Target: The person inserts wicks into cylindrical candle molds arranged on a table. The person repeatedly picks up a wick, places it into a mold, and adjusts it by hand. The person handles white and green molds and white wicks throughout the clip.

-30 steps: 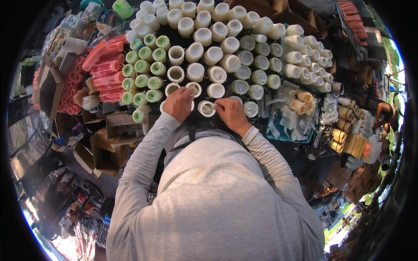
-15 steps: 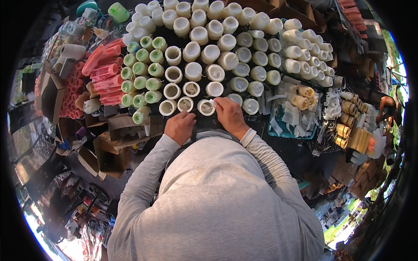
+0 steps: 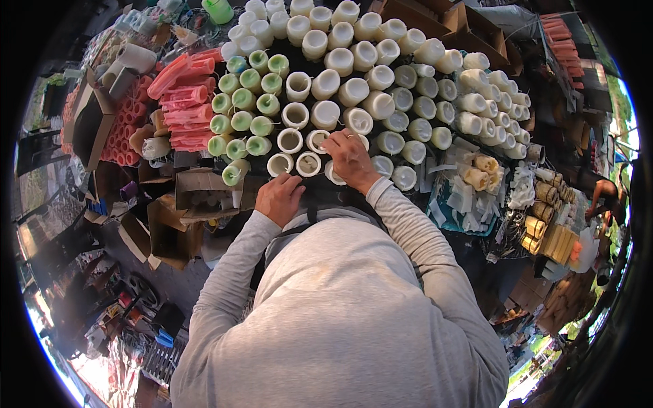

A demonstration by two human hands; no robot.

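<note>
Rows of pillar candles stand upright on a dark table in front of me. My right hand reaches over the front rows, its fingers bent together at the rim of a hollow cream candle; what they pinch is hidden. Below that hand, another cream candle is partly covered. My left hand is at the table's front edge, fingers curled together, just below a hollow cream candle. Next to it is a cream candle with a wick inside. Whatever the left fingers hold is too small to make out.
Green candles stand to the left, with pink candles beyond them. White candles and a teal tray of wax pieces are at right. Open cardboard boxes lie low at left. Another person's arm shows far right.
My right hand has moved forward and left, from a front-row candle to the one behind its neighbour. My left hand stays near the table's front edge. The whole view has shifted slightly.
</note>
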